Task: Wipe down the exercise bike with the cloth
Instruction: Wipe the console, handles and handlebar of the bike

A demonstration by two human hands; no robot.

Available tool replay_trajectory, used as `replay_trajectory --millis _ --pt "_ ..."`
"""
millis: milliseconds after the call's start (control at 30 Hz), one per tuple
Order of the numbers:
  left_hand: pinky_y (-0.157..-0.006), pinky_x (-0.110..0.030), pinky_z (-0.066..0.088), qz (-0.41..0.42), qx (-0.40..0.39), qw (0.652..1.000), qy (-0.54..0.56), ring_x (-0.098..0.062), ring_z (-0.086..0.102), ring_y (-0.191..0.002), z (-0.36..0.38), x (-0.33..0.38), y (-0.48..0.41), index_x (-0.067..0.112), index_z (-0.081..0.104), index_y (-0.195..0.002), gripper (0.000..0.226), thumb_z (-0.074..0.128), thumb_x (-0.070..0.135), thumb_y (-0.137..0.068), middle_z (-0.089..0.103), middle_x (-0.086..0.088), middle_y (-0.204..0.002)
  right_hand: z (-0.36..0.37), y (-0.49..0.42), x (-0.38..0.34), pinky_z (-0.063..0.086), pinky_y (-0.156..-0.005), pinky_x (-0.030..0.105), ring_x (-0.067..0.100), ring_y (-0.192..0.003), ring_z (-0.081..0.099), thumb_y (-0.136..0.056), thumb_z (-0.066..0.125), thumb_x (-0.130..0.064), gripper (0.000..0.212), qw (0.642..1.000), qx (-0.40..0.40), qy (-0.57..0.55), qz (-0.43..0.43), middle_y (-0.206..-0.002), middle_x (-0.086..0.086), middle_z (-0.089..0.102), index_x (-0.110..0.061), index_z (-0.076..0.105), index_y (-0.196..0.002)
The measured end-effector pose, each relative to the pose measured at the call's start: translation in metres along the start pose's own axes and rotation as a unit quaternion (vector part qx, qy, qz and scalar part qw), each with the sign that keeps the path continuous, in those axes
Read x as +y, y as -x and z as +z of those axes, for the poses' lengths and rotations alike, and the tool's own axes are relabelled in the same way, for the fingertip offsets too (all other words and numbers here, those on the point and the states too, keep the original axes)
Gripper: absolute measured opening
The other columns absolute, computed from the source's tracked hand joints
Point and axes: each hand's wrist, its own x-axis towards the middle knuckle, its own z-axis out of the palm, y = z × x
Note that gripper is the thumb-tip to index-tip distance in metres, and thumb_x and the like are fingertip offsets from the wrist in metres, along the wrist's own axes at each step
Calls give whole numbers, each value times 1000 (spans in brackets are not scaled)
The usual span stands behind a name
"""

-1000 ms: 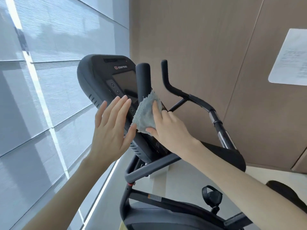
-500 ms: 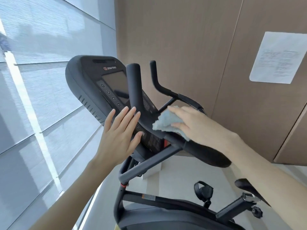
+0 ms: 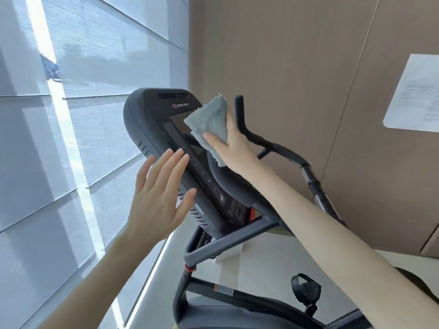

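Right hand (image 3: 234, 148) has the cloth (image 3: 209, 122): pale blue-grey, fluffy, folded thick, fraying at the edges. The grip is clamped on it, thumb across the front, fingers hidden behind. It's up high over the right side of the exercise bike (image 3: 228, 241) console (image 3: 147, 119), covering part of the dark screen (image 3: 178, 122). Left hand (image 3: 159, 198) is flat, grip apart, straight fingers against the console's left edge by the button column (image 3: 196, 164).

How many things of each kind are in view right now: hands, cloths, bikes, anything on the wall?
hands: 2, the left hand and the right hand
cloth: 1, blue-grey, gripped by the right hand
exercise bike: 1, black
paper sheet on the wall: 1, white
Total: 5
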Motion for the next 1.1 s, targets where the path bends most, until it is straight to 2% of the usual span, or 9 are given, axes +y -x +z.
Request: replay_trajectory --millis 100,233,400,500,600,700,867,1000,1100 --pt "-116 -49 22 1 -1 1000 9 -30 35 -138 3 5 1 -2 46 -139 55 31 36 -103 46 -15 -144 -9 32 19 47 -95 38 22 -111 59 -92 52 -49 69 991 -107 69 36 -125 4 60 -21 22 -147" --pt "-116 -48 22 22 0 999 23 -31 38 -136 14 19 -4 -2 47 -137 52 39 33 -100 48 -16 -143 -34 58 19 49 -86 35 20 -101 61 -91 55 -48 50 962 -209 173 41 -112 2 64 -19 46 -130" --pt "-117 -49 19 43 -56 997 17 -29 39 -137 34 28 -7 1 51 -137 57 28 40 -103 49 -13 -143 -67 101 26 46 -86 40 26 -104 54 -91 56 -45 59 914 -264 304 54 -115 6 57 -21 33 -140" --pt "-115 -51 20 47 -73 996 12 -28 39 -136 44 29 -5 1 51 -137 58 27 41 -102 49 -13 -144 -70 127 31 40 -86 33 26 -111 48 -95 49 -42 66 869 -221 442 4 -122 10 53 -11 23 -147" --pt "-114 -52 21 44 -73 996 22 -28 38 -136 46 29 -4 1 51 -137 58 26 40 -102 48 -14 -144 -49 135 35 49 -70 35 28 -86 60 -82 66 -47 73 819 -104 561 -65 -100 16 64 2 47 -133" --pt "-116 -50 19 39 -69 996 36 -28 37 -137 46 29 -5 1 50 -137 60 23 42 -103 48 -14 -144 -27 130 39 50 -56 30 24 -68 63 -69 71 -60 74 810 10 580 -88 -83 13 67 -1 65 -113" --pt "-117 -49 19 39 -49 996 70 -29 36 -138 47 41 -5 0 49 -137 58 25 41 -103 47 -14 -145 -24 122 37 43 -46 26 17 -55 59 -71 63 -70 77 802 16 588 -102 -70 6 61 -5 63 -112" --pt "-117 -48 18 56 -38 995 79 -29 35 -138 50 49 -4 0 50 -137 54 33 37 -101 48 -15 -144 -34 145 44 47 -59 30 20 -66 58 -80 66 -49 66 791 18 600 -120 -74 6 59 -3 57 -126" --pt "-115 -51 21 59 -46 994 75 -29 37 -136 54 53 1 1 52 -135 52 37 34 -98 50 -15 -142 -42 172 55 49 -81 39 33 -94 60 -96 32 -7 43 790 9 598 -136 -95 16 62 0 45 -136"
